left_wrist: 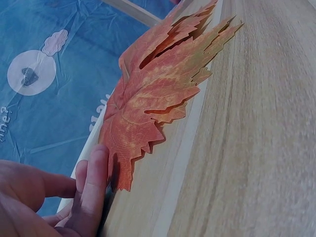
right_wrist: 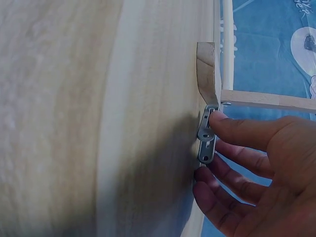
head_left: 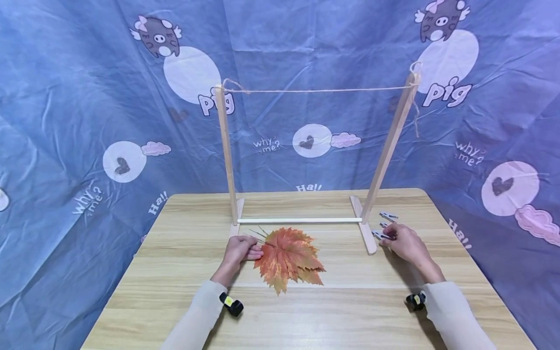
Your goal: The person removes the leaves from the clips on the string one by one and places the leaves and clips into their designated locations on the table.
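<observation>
A small stack of red-orange maple leaves [head_left: 288,257] lies flat on the table, stems toward the upper left. My left hand [head_left: 241,249] is at the stem end, its fingers fairly straight and touching the leaf edge [left_wrist: 118,143]; no stem shows between thumb and fingers in the left wrist view. With thumb and fingers my right hand [head_left: 407,243] pinches a small metal clip [right_wrist: 206,123] beside the right foot of the wooden frame. A second clip [right_wrist: 207,152] lies against it, partly covered. Another clip [head_left: 388,215] lies farther back.
The wooden frame [head_left: 391,146] stands at the back of the table [head_left: 332,316], with a string [head_left: 323,90] tied across its top and a white rod [head_left: 302,220] low between its posts. A blue printed cloth [head_left: 280,58] hangs behind and at both sides.
</observation>
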`<control>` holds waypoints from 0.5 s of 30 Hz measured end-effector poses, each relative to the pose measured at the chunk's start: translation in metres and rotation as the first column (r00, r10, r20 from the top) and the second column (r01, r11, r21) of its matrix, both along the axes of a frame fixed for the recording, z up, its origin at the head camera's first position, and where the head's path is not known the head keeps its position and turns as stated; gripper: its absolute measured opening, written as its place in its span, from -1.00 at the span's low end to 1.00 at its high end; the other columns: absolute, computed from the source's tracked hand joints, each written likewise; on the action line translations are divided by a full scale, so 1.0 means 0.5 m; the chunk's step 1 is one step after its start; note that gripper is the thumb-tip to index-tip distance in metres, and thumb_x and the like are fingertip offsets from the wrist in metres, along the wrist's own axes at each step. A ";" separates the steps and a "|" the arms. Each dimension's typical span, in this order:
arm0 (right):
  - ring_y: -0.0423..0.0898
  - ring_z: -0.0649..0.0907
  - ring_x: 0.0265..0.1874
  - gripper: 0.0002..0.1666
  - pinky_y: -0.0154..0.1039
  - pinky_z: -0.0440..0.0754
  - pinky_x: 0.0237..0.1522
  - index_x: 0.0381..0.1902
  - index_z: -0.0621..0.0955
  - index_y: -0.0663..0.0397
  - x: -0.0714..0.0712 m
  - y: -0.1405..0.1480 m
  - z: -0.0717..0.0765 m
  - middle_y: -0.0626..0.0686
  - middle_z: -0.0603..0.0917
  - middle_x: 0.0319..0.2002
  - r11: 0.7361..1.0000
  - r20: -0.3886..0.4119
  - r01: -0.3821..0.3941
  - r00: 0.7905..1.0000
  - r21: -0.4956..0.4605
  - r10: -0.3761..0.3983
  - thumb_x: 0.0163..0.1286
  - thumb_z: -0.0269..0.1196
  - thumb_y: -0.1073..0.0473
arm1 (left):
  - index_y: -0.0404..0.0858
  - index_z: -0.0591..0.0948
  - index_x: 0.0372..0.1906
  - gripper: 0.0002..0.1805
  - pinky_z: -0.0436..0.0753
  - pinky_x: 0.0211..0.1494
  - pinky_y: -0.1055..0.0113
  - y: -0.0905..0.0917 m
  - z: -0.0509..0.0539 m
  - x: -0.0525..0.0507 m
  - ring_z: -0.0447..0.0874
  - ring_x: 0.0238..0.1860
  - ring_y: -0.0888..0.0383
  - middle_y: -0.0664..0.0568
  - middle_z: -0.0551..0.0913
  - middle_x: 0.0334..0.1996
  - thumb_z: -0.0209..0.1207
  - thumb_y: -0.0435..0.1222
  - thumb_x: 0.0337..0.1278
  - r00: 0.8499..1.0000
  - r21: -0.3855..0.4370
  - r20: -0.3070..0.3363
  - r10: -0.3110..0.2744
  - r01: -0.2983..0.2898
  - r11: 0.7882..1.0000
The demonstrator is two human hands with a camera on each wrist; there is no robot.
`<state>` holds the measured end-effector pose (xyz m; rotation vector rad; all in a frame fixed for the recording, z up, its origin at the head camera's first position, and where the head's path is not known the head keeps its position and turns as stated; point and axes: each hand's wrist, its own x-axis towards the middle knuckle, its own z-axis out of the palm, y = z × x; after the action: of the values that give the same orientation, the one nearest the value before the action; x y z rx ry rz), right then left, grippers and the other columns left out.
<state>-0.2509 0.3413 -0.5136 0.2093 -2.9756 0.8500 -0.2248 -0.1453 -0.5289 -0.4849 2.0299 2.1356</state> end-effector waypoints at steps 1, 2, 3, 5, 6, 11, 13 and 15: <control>0.18 0.74 -0.21 -0.67 0.11 0.66 -0.21 -0.08 0.70 0.30 0.001 0.000 0.000 0.30 0.78 -0.18 1.000 0.001 0.003 1.000 0.001 -0.003 0.29 0.51 0.21 | -0.66 0.62 0.05 -0.73 0.84 -0.38 0.37 -0.001 -0.001 0.000 0.80 -0.55 0.18 -0.12 0.77 -0.52 0.15 -0.47 0.47 1.000 0.000 0.000 0.000 0.000 1.000; 0.18 0.74 -0.21 -0.67 0.10 0.66 -0.22 -0.09 0.70 0.29 0.002 0.000 0.001 0.29 0.78 -0.19 1.000 0.001 0.004 1.000 0.003 -0.004 0.29 0.51 0.21 | -0.66 0.62 0.06 -0.72 0.85 -0.37 0.37 -0.001 -0.001 0.001 0.81 -0.55 0.17 -0.13 0.77 -0.50 0.15 -0.47 0.47 1.000 0.001 -0.003 0.000 0.000 1.000; 0.17 0.74 -0.22 -0.67 0.09 0.66 -0.22 -0.09 0.70 0.28 0.003 0.000 0.001 0.28 0.78 -0.19 1.000 0.001 0.006 1.000 0.003 -0.006 0.29 0.51 0.21 | -0.66 0.61 0.06 -0.72 0.85 -0.37 0.36 -0.002 -0.002 0.001 0.81 -0.55 0.17 -0.14 0.77 -0.50 0.15 -0.47 0.47 1.000 0.002 -0.004 0.000 0.000 1.000; 0.17 0.73 -0.22 -0.68 0.09 0.65 -0.24 -0.09 0.69 0.28 0.003 0.000 0.001 0.28 0.78 -0.20 1.000 -0.002 0.005 1.000 0.005 -0.005 0.29 0.51 0.20 | -0.66 0.61 0.07 -0.72 0.85 -0.37 0.36 -0.003 -0.003 0.001 0.81 -0.54 0.17 -0.14 0.78 -0.48 0.13 -0.48 0.46 1.000 0.003 -0.006 -0.001 0.001 1.000; 0.18 0.73 -0.22 -0.68 0.10 0.65 -0.24 -0.09 0.69 0.27 0.004 0.000 0.001 0.28 0.78 -0.20 1.000 -0.005 0.005 1.000 0.006 -0.005 0.29 0.50 0.20 | -0.67 0.60 0.08 -0.71 0.85 -0.37 0.36 -0.003 -0.003 0.001 0.81 -0.54 0.17 -0.14 0.77 -0.48 0.13 -0.49 0.46 1.000 0.006 -0.008 -0.002 0.002 1.000; 0.17 0.72 -0.23 -0.68 0.11 0.65 -0.25 -0.08 0.68 0.26 0.005 0.001 -0.002 0.26 0.76 -0.21 1.000 -0.004 0.013 1.000 0.013 -0.013 0.30 0.48 0.20 | -0.67 0.58 0.09 -0.70 0.85 -0.35 0.36 -0.008 -0.002 0.003 0.80 -0.55 0.18 -0.12 0.76 -0.49 0.10 -0.50 0.44 1.000 0.020 -0.008 -0.014 0.014 1.000; 0.16 0.71 -0.24 -0.69 0.11 0.64 -0.25 -0.07 0.68 0.26 0.005 0.001 -0.004 0.25 0.75 -0.21 1.000 0.001 0.023 1.000 0.016 -0.023 0.31 0.47 0.20 | -0.67 0.58 0.10 -0.70 0.85 -0.34 0.36 -0.012 0.002 0.004 0.81 -0.54 0.17 -0.12 0.76 -0.48 0.09 -0.50 0.45 1.000 0.017 -0.008 -0.023 0.023 1.000; 0.17 0.70 -0.23 -0.67 0.12 0.64 -0.25 -0.06 0.68 0.28 0.006 0.001 -0.003 0.27 0.73 -0.20 0.999 0.003 0.033 0.999 0.017 -0.033 0.32 0.46 0.20 | -0.68 0.57 0.11 -0.70 0.86 -0.32 0.34 -0.017 0.009 0.003 0.80 -0.54 0.16 -0.12 0.75 -0.48 0.09 -0.49 0.47 0.999 0.009 -0.017 -0.028 0.028 1.000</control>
<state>-0.2477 0.3419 -0.5149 0.1583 -2.9817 0.8223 -0.2233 -0.1541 -0.5242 -0.4359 2.0226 2.1384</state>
